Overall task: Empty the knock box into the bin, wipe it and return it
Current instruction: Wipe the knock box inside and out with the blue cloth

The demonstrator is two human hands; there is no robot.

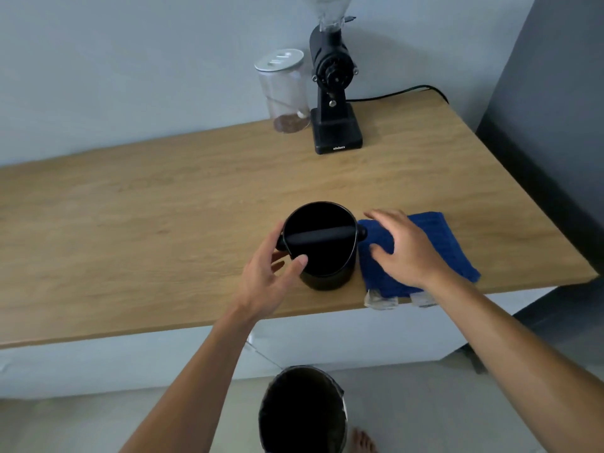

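Observation:
The black round knock box (322,253) stands upright on the wooden counter (163,207) near its front edge, a black bar across its mouth. My left hand (269,277) wraps its left side, thumb on the front rim, fingers behind the bar's end. A folded blue cloth (447,238) lies flat right beside the box. My right hand (405,248) is spread over the cloth with fingers apart; whether it touches the cloth I cannot tell. On the floor below the counter edge stands the bin (302,411), open, with a dark liner.
A black coffee grinder (333,93) stands at the back of the counter, its cable (398,91) running right. A glass jar (286,89) with a metal lid and some grounds is left of it. A dark panel (549,125) borders the counter's right end. My bare foot (362,441) is beside the bin.

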